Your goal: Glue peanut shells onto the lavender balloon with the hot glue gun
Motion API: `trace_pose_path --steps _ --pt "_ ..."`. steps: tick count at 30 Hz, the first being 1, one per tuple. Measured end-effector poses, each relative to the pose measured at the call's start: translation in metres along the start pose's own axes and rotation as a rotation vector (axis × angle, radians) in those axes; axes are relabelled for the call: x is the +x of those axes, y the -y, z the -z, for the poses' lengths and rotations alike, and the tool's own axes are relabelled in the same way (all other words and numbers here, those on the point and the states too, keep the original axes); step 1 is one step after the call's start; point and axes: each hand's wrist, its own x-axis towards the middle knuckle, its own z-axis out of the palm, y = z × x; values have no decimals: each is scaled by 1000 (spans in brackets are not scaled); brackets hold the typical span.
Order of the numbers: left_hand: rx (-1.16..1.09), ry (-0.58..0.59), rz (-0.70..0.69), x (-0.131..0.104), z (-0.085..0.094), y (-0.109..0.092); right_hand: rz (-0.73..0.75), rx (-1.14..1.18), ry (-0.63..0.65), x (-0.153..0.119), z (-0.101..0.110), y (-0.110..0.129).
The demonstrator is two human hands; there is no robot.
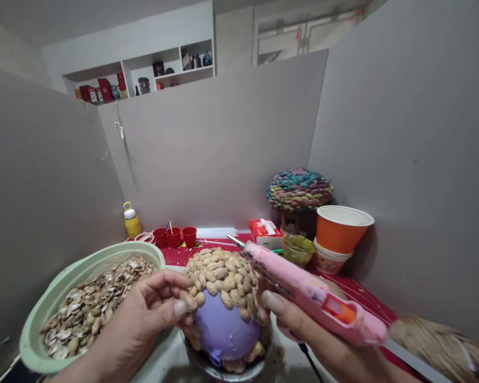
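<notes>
A purple balloon (227,327) sits in a metal bowl (217,374), its top covered with peanut shells (219,268). My left hand (154,303) is at the balloon's left side, thumb and fingers closed on a peanut shell (195,301) at the lower edge of the covering. A pink hot glue gun (303,284) rests in my right hand (303,324), its metal nozzle pointing up and left above the shells. The right thumb lies near the balloon's right side; most of the right fingers are hidden behind the gun and hand.
At left stands a green colander (27,338) full of loose shells. Behind are red cups (189,236), a yellow bottle (132,223), glue sticks (215,233) and a tissue pack (265,232). Orange paper tubs (339,234) and a colourful woven dome (299,190) stand right. Grey partitions (223,154) enclose the table.
</notes>
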Motion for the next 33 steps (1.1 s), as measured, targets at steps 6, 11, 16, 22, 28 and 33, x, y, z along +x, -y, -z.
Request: trace_pose_path --steps 6,11,16,22,28,33 --pt "20 118 -12 2 -20 14 -161 115 129 -1 -16 16" --pt "90 111 -105 1 -31 18 -163 200 221 -2 -22 13" --pt "156 93 -178 -1 -34 23 -160 175 223 -3 -25 13" --pt "129 61 -203 3 -36 26 -191 194 195 0 -27 22" --pt "-10 -8 -54 6 -35 30 -98 67 107 -5 -25 9" --pt "-201 162 213 4 -39 24 9 -95 105 -7 -23 -19"
